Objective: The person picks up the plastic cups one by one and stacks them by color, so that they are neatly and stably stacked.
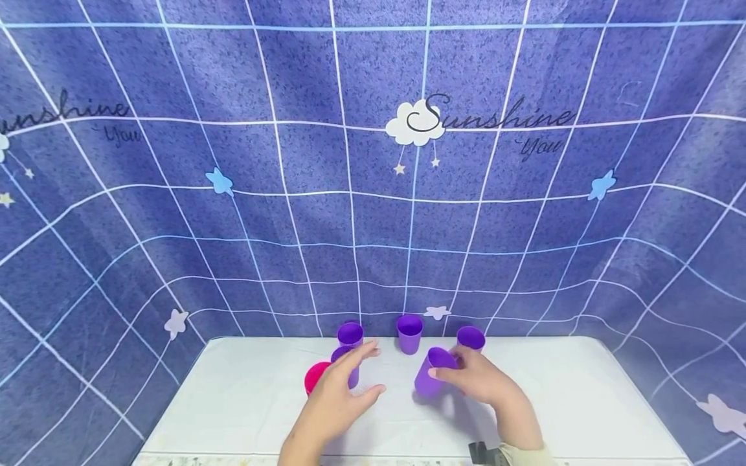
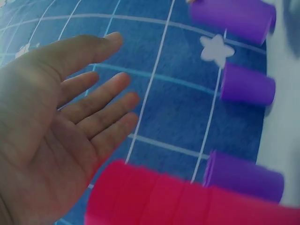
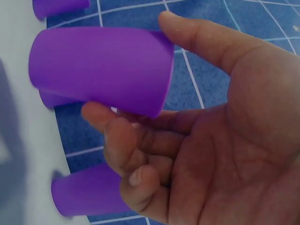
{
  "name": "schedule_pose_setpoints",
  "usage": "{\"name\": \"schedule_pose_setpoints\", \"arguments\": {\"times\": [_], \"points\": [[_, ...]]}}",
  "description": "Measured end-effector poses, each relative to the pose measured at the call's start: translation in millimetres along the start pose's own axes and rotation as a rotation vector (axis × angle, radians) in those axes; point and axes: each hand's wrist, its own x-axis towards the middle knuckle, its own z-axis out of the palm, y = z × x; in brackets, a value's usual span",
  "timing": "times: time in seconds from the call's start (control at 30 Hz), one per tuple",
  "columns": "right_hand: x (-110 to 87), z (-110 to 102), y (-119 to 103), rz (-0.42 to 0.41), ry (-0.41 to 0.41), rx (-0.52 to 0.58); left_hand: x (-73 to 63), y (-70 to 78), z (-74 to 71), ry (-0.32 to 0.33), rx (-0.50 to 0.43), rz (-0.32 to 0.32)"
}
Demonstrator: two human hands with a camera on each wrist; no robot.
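My right hand [image 1: 482, 380] grips a purple cup [image 1: 430, 375] between thumb and curled fingers, near its rim. The cup leans slightly, mouth up; in the right wrist view, the held cup [image 3: 101, 70] partly covers another purple cup behind it. My left hand [image 1: 335, 400] is held with fingers extended and thumb spread, holding nothing. Just beyond it is a purple cup [image 1: 353, 377], partly hidden by the fingers. Left of that hand stands a red-pink stack of nested cups [image 1: 316, 375], its ridged rims plain in the left wrist view.
Other upright purple cups stand at the table's back: a left cup [image 1: 350, 334], a middle cup [image 1: 410, 334] and a right cup [image 1: 471, 338], the last close behind my right hand. The white table [image 1: 233, 401] meets a blue gridded curtain [image 1: 315, 220] along the back and sides.
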Motion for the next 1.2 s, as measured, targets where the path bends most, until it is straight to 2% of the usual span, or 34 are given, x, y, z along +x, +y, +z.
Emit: {"name": "schedule_pose_setpoints", "arguments": {"times": [0.23, 0.37, 0.43, 0.63, 0.73, 0.93, 1.2], "points": [[2.4, 7, -5, -0.061, -0.012, 0.008, 3.7, 3.9, 22.7, -0.14, -0.069, 0.04], [4.2, 9, -7, -0.094, -0.031, 0.016, 4.8, 3.6, 33.6, -0.224, -0.108, -0.007], [5.4, 10, -8, -0.122, -0.05, 0.023, 5.1, 3.0, 38.1, -0.245, -0.103, -0.042], [8.0, 11, -10, -0.23, -0.127, 0.03, 2.4, 5.6, 43.7, -0.258, -0.021, -0.157], [8.3, 13, -12, -0.249, -0.151, 0.031, 2.0, 5.6, 45.5, -0.271, -0.007, -0.198], [9.4, 21, -15, -0.253, -0.152, 0.011, 3.3, 1.7, 51.1, -0.28, 0.007, -0.229], [10.7, 29, -19, -0.252, -0.157, 0.0, 4.3, -4.4, 59.4, -0.253, -0.029, -0.257]]}}
